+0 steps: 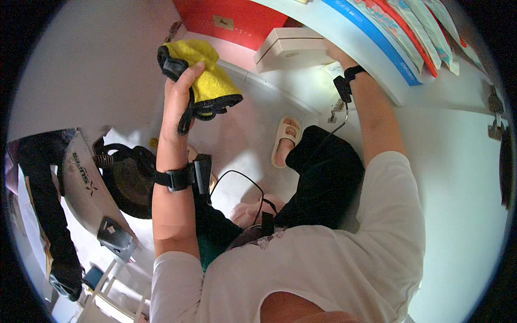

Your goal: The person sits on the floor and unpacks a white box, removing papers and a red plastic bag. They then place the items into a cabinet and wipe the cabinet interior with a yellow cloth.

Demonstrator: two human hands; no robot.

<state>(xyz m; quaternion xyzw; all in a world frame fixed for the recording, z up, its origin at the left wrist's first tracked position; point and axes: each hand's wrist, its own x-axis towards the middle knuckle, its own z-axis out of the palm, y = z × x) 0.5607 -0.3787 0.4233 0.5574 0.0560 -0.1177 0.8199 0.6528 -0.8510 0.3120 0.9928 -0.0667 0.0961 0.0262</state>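
Note:
My left hand (181,91) grips a yellow plush cloth (210,72) with black edging and a black strap, held up in front of a pale panel. My right hand (338,54) reaches in under a white shelf (387,78), at the right end of a cream lidded box (295,48). The shelf edge and the box hide most of its fingers, so I cannot tell whether they grip the box. Behind the box stands a red box (238,22) with a small metal-coloured plate on its front.
On the shelf lie a flat blue box (371,40) and several patterned packets (420,36). A cabinet hinge (335,111) sits below my right wrist. A motor scooter (87,177) stands at left, near a white rack (109,290). My slippered foot (284,147) is on the floor.

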